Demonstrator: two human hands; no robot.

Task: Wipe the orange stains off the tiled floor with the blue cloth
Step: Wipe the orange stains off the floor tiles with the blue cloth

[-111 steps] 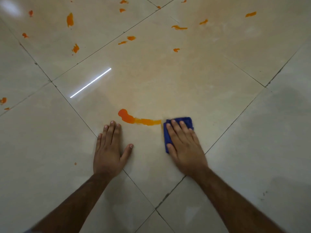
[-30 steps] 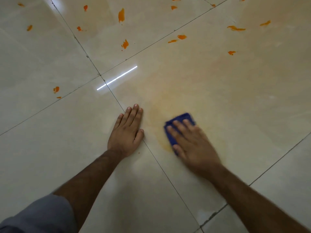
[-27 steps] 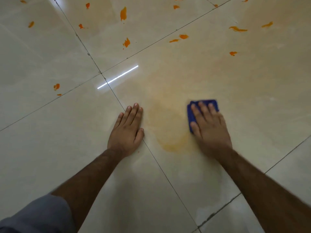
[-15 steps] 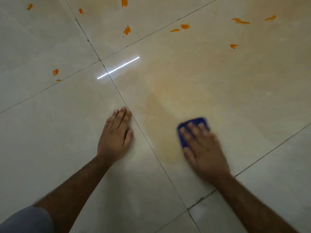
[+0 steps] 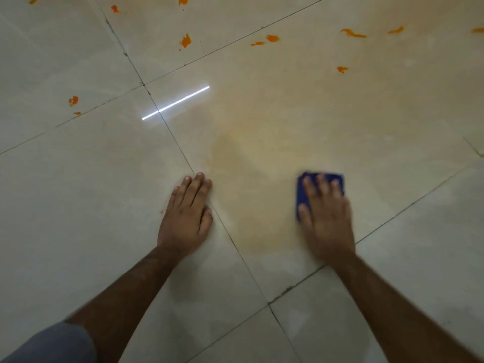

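Observation:
My right hand (image 5: pixel 327 216) lies flat on the folded blue cloth (image 5: pixel 302 191) and presses it onto the cream tiled floor (image 5: pixel 78 218); only the cloth's far and left edges show. My left hand (image 5: pixel 187 216) rests palm down on the tile, fingers together, holding nothing. Between the hands a pale orange smear (image 5: pixel 251 179) spreads over the tile. Bright orange stains sit farther off: one at the left (image 5: pixel 73 100), one at the top middle (image 5: pixel 185 40), a pair (image 5: pixel 272 38) and a small one (image 5: pixel 341 69) toward the right.
Dark grout lines (image 5: pixel 170 132) cross the floor diagonally. A white light reflection (image 5: pixel 175 102) glints on the tile ahead of my left hand. A grey sleeve (image 5: pixel 52 344) shows at the bottom left.
The thick orange streak by the cloth has been rubbed into a faint smear. My right hand has swept the cloth back and forth and now sits farther right. My left hand stays planted.

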